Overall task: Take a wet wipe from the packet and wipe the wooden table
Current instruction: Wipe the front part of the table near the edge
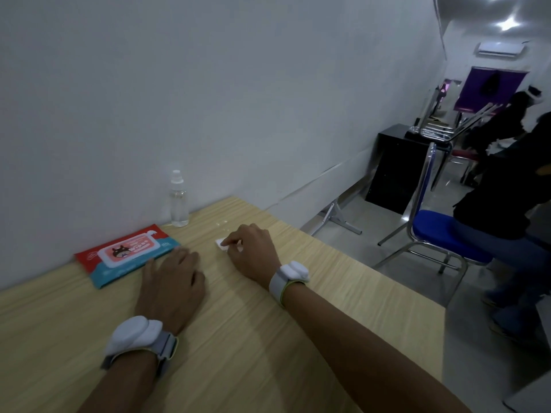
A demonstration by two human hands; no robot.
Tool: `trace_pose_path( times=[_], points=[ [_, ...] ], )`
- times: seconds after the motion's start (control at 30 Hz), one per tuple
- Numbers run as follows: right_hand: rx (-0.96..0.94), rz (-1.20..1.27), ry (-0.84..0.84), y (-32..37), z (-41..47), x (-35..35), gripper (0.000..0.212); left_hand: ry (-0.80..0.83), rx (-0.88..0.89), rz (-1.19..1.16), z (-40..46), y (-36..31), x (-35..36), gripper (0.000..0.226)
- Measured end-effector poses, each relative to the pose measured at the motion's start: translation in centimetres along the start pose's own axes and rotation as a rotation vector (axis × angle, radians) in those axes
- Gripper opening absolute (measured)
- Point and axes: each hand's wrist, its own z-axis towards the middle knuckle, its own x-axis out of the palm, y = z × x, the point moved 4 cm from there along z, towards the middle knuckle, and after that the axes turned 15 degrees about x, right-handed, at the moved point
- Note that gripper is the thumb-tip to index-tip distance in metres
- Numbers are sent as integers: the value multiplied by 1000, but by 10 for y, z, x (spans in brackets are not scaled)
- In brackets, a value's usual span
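Note:
A red and teal wet wipe packet lies flat near the wall on the light wooden table, its pink lid down. My right hand presses a small folded white wipe onto the tabletop, fingers curled over it; only the wipe's left edge shows. A few water droplets glisten just beyond that hand. My left hand rests palm down on the wood right beside the packet, holding nothing. Both wrists wear white bands.
A clear spray bottle stands against the white wall behind the packet. The table's right edge drops to a tiled floor. A person sits on a blue chair at right, with a black cabinet and stacked chairs farther back.

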Motion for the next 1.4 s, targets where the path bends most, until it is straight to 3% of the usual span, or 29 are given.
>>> trace_pose_path(
  times=[0.17,0.33,0.5,0.67,0.83,0.97,1.1,1.27,1.4],
  points=[
    [55,-42,-78,-7,10,-4,16,27,-5,-29,2,-1,1,48],
    [-103,-111,-56,4,1,3,18,26,-3,-42,-1,-4,-3,48],
    [195,-127,-146,-16,19,-9,25,13,12,-54,-2,-7,-4,48],
    [32,-91,-95,-8,11,1,20,12,4,-66,-1,-5,-2,49],
    [96,-92,-81,-6,16,-3,21,14,9,-55,-1,-4,0,49],
    [-148,-49,-29,1,-12,5,15,24,-3,-28,0,-4,0,50],
    [53,-73,-109,-6,2,-5,19,12,-4,-34,-1,-7,1,48],
    [-185,-97,-55,8,-7,11,15,13,-10,-29,-1,-5,-1,49],
    [58,-162,-101,-6,23,6,25,4,-9,-24,0,-4,1,49]
  ],
)
